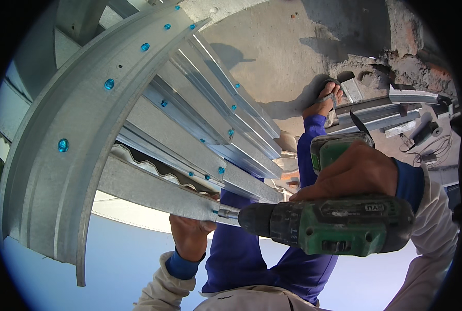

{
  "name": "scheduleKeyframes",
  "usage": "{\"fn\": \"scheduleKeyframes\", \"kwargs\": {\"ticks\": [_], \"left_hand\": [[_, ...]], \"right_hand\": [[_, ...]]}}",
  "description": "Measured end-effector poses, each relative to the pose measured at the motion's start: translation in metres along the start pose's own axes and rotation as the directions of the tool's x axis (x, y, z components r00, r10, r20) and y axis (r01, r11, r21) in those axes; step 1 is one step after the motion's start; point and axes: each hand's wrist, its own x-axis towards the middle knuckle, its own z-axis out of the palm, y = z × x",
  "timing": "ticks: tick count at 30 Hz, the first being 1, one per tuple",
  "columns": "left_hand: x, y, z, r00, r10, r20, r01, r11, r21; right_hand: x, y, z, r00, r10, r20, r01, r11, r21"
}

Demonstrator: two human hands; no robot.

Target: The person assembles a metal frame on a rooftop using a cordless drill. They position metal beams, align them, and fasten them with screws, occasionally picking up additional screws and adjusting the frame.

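Observation:
My right hand (358,168) grips a green and black cordless drill (345,223), which lies sideways with its chuck to the left. From the chuck a silver bit holder (228,213) meets a small blue screw at the end of a galvanized metal channel (153,192). Just beneath that end, my left hand (189,236) holds the channel from its lower edge, its fingers partly hidden behind the metal. Several more channels, such as a neighbouring one (182,140), run side by side, with blue screws in them.
A broad curved metal track (65,114) with blue screws spans the left. Corrugated sheet edging (143,166) shows between channels. My sandalled foot (327,101) stands on the concrete floor (272,52). Metal offcuts (371,114), a cable (433,150) and broken masonry (417,67) lie at the right.

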Motion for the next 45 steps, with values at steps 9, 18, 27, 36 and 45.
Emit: {"fn": "scheduleKeyframes", "kwargs": {"ticks": [9,18,27,36,45], "left_hand": [[0.000,0.001,0.000,1.000,-0.017,0.006,0.017,1.000,-0.004],[-0.001,-0.005,-0.003,1.000,-0.016,-0.003,0.016,0.996,-0.086],[0.000,0.003,0.012,0.996,0.056,-0.066,-0.058,0.998,-0.037],[-0.001,0.005,0.003,0.999,-0.038,-0.019,0.039,0.998,0.048],[0.005,-0.001,-0.003,0.997,0.050,0.056,-0.054,0.996,0.076]], "right_hand": [[0.004,-0.005,-0.008,0.999,-0.044,0.021,0.048,0.980,-0.193],[0.016,0.002,-0.011,0.997,-0.028,0.066,0.039,0.985,-0.167],[0.023,0.007,-0.013,0.993,-0.079,0.091,0.090,0.989,-0.119],[0.028,0.025,-0.008,0.972,-0.218,0.088,0.224,0.973,-0.060],[0.033,0.014,-0.019,0.898,-0.394,0.199,0.439,0.836,-0.329]]}}
